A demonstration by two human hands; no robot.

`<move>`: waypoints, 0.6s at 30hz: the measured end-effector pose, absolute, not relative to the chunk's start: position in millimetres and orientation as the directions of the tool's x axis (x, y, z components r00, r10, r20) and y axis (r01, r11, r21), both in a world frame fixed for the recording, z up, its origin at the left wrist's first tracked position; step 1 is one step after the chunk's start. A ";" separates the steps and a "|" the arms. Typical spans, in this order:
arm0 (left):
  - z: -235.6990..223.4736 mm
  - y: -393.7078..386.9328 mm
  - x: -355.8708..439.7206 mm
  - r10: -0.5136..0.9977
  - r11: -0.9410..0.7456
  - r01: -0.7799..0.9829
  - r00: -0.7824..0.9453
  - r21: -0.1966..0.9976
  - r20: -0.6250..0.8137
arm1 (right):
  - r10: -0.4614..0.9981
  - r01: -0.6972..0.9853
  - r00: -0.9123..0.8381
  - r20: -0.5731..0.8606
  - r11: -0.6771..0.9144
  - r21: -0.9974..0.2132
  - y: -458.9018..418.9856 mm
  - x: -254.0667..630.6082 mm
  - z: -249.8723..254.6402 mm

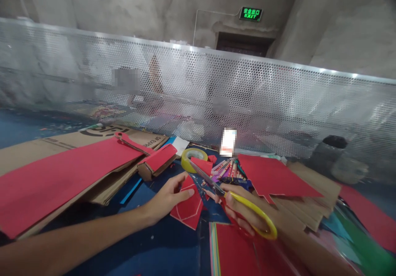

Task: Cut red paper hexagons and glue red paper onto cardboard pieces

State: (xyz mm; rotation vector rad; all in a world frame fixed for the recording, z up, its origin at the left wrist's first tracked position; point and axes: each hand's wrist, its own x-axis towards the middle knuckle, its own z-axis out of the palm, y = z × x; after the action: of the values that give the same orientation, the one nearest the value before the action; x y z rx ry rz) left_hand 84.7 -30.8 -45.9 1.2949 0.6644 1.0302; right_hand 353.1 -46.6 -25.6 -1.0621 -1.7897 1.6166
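Head view | left hand (173,192) was half-curled, thumb over red paper (185,210), hold unclear | right hand (243,211), rightward, gripped scissors (218,189) | paper seemed light, bendable, crease-prone; edges offered safest pinch

green-lit sign (251,14): 安全出口, EXIT | cardboard (40,150): SF EXPR, rest hidden

cardboard (66,139) left | tape roll (185,164) behind paper piece (188,205) | paper stack (235,247) front | partition (185,76) beyond

Hands (173,195) with scissors (247,212), seemingly red paper (187,206).
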 end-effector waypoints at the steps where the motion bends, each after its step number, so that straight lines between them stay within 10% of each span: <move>1: -47.0 -30.1 83.1 0.892 -0.065 -0.226 0.424 0.972 0.158 | 0.787 0.177 -0.595 -0.163 -0.069 -0.982 -45.0 353.5 -25.2; 8: -58.0 -25.4 71.9 0.873 -0.209 -0.138 0.420 0.968 0.248 | 0.671 0.049 -0.698 -0.250 -0.304 -0.951 -41.7 342.9 -29.1; 18: -52.4 -27.4 77.7 0.870 -0.204 -0.130 0.431 0.970 0.241 | 0.839 -0.281 -0.540 0.074 -0.096 -0.955 -54.7 316.0 -51.8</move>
State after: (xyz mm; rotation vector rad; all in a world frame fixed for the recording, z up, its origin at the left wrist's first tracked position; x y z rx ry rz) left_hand 77.7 -27.4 -52.4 1.4959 0.6877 1.0536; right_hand 316.0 -54.7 -51.8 -0.6546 -1.3573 1.7513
